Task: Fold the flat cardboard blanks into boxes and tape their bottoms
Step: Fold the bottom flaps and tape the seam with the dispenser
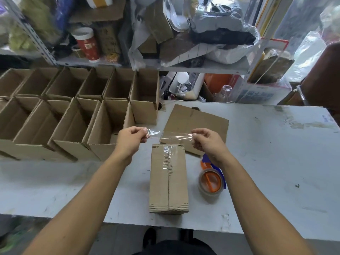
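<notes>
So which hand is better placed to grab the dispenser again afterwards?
Right, probably. The right hand is directly above the dispenser; the left hand is across the box. Both pinch the tape strip.

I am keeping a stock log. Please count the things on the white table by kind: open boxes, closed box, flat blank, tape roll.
Open boxes: 12 visible, left edge cut off
Closed box: 1
Flat blank: 1
Tape roll: 1
Total: 15
</notes>
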